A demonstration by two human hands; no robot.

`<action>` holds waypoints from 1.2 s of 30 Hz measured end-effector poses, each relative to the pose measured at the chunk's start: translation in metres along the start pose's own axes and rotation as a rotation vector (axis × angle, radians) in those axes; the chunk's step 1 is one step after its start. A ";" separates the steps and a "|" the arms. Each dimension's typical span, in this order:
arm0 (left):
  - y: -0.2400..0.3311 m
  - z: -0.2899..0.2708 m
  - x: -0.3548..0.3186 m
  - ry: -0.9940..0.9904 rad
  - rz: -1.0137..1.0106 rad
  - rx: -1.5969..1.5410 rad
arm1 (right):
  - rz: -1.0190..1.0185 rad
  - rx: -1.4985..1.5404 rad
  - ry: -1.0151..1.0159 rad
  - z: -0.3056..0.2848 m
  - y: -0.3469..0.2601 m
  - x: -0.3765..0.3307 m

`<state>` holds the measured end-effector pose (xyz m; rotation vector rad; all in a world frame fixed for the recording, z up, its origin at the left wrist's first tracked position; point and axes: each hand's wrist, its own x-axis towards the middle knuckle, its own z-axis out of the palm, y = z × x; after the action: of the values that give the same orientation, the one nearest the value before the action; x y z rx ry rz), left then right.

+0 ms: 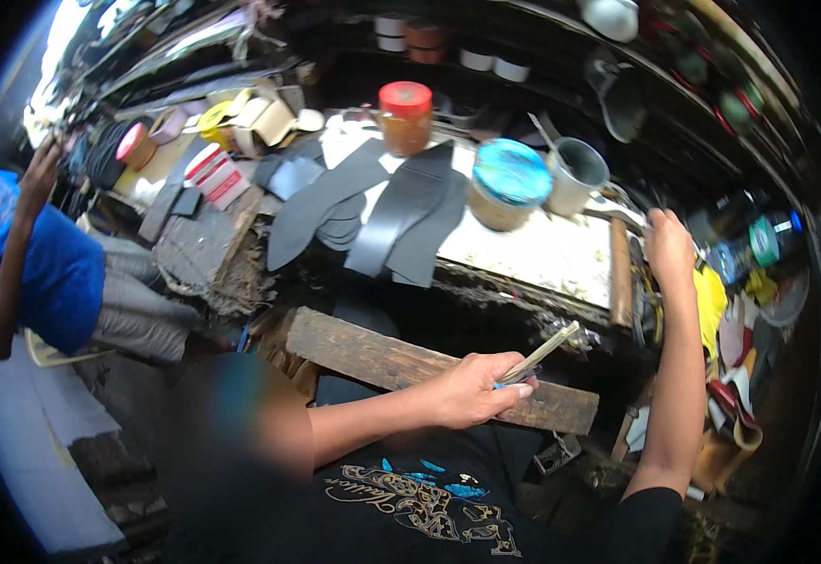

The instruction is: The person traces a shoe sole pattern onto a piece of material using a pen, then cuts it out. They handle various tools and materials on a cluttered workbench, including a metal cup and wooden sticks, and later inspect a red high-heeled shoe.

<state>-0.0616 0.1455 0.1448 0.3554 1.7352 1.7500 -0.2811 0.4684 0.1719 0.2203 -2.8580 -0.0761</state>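
Note:
My left hand (485,387) is closed around a slim, pale stick-like tool (544,352), with a bit of blue showing between the fingers. Beneath this hand a worn wooden plank (363,350) lies across my lap. My right hand (670,246) reaches to the right end of the bench, beside a hammer (621,273) with a wooden handle. Its fingers are curled; what they grip, if anything, cannot be made out. Black cut sole-shaped sheets (401,211) hang over the bench's front edge.
On the white bench top (532,258) stand a red-lidded jar (405,117), a blue-covered tub (506,183) and a grey mug (579,176) with tools in it. Plastic bottles (766,240) and scraps lie at the right. Another person (39,254) in blue is at the left.

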 end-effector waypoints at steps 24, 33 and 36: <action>-0.021 -0.110 -0.137 0.735 0.015 -0.510 | -0.528 0.790 0.270 -0.010 -0.392 0.050; -0.013 -0.087 -0.103 0.442 -0.060 -0.335 | -0.449 1.025 -0.696 -0.037 -0.196 -0.162; -0.005 -0.061 -0.076 0.370 -0.086 -0.164 | -0.161 0.772 -0.443 -0.040 -0.122 -0.231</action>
<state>-0.0398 0.0511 0.1526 -0.1220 1.8050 1.9696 -0.0333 0.3826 0.1399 0.6492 -3.1358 1.0816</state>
